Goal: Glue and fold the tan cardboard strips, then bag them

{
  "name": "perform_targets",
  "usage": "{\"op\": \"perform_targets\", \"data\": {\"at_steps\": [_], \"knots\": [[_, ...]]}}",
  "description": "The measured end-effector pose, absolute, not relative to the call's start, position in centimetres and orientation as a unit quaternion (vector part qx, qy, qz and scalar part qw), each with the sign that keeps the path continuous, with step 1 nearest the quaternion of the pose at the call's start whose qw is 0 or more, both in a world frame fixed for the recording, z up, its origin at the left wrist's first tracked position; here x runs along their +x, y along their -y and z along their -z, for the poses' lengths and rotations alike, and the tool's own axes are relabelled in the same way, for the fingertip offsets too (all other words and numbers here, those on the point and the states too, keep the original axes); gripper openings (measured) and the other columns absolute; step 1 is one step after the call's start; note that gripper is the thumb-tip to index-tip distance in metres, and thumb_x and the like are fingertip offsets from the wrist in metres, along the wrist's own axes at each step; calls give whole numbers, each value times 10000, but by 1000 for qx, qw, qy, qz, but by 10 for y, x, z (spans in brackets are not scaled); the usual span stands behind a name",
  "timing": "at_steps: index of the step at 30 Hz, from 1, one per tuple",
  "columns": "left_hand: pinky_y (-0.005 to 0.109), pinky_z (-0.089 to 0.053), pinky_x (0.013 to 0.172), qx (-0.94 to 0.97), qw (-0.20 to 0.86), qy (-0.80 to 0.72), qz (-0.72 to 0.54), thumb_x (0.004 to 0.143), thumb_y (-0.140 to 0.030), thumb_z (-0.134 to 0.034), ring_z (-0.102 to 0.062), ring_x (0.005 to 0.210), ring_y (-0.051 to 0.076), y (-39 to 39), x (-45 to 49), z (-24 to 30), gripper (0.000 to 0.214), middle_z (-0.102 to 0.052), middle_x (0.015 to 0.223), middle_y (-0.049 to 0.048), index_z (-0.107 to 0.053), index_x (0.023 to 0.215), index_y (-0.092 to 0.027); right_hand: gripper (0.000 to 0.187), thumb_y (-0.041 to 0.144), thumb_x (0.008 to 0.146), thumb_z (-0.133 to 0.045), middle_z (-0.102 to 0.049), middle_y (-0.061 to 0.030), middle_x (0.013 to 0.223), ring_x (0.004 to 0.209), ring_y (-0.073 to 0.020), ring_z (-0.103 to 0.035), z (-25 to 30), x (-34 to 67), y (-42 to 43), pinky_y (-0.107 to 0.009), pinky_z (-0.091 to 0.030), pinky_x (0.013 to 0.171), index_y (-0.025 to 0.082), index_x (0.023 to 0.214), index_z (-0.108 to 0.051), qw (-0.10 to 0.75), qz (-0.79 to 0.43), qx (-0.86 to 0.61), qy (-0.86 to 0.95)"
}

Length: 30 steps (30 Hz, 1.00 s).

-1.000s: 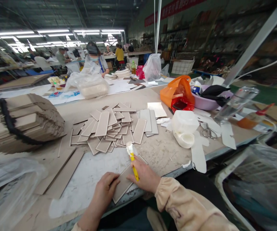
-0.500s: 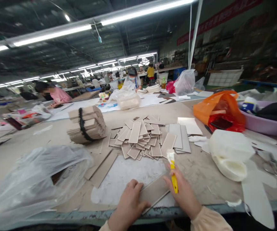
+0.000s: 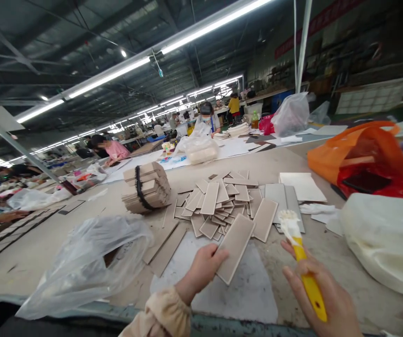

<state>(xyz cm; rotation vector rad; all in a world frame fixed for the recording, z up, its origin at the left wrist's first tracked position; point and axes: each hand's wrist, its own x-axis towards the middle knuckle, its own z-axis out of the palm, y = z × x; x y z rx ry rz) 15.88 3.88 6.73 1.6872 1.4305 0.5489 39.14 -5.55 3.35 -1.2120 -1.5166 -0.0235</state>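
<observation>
— What is held by the left hand (image 3: 203, 270)?
— A beige board strip (image 3: 235, 247) is gripped at its near end, over the table (image 3: 29, 248), just in front of the pile of strips (image 3: 222, 199).
— And the right hand (image 3: 327, 304)?
— It is closed around a yellow-handled brush (image 3: 303, 267), with the bristles pointed away.

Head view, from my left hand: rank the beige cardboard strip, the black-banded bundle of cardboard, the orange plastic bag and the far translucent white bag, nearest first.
1. Beige cardboard strip: held in the left hand.
2. Black-banded bundle of cardboard: ahead, to the left.
3. Orange plastic bag: far right side.
4. Translucent white bag: back of the table, right.
</observation>
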Motion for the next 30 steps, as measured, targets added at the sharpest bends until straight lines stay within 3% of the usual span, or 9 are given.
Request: {"op": "perform_targets", "data": {"at_steps": [3, 6, 11, 17, 24, 30], "knots": [[204, -284, 437, 655, 406, -573, -280, 833, -484, -516, -384, 433, 84, -91, 178, -98, 335, -428, 511, -57, -558, 730, -168, 109, 292, 921, -586, -612, -118, 1271, 1266, -295, -506, -36, 392, 53, -477, -410, 1071, 243, 911, -490, 565, 6, -518, 642], [200, -372, 471, 636, 391, -575, -335, 887, -563, -422, -495, 488, 93, -152, 187, -131, 455, -576, 649, 4, -602, 907, -145, 104, 268, 936, -562, -622, -121, 1250, 1239, -279, -533, -39, 388, 49, -492, -405, 1072, 239, 889, -474, 560, -14, -512, 651], [210, -469, 642, 622, 338, -603, -369, 722, -585, -648, -619, 785, 131, -198, 137, -153, 613, -654, 1009, 79, -586, 1142, -143, 127, 213, 937, -566, -656, -110, 1165, 1190, -244, -574, -45, 382, 48, -463, -384, 1096, 230, 868, -460, 554, -28, -503, 663], [301, -488, 665, 619, 291, -676, -275, 523, -658, -700, -629, 761, 202, -147, 10, -112, 767, -695, 890, 103, -656, 1023, -78, 109, 188, 934, -558, -625, -104, 1244, 1226, -253, -548, -51, 379, 55, -440, -410, 1076, 235, 874, -480, 543, -51, -484, 684], [329, -488, 762, 643, 187, -733, -120, 749, -459, -628, -640, 745, 188, -72, -94, -73, 325, -707, 739, 33, -718, 812, -153, 123, 354, 916, -592, -657, -87, 1182, 1073, -276, -648, -30, 376, 49, -400, -514, 965, 244, 886, -547, 527, -42, -477, 702], [456, -456, 959, 637, 27, -767, -74, 895, -385, -595, -605, 1044, 222, -84, -158, -97, 293, -658, 1085, 72, -643, 1041, -135, 157, 405, 936, -559, -679, -89, 1133, 1027, -251, -672, -23, 371, 49, -336, -550, 887, 266, 869, -528, 513, -50, -506, 692]]}}
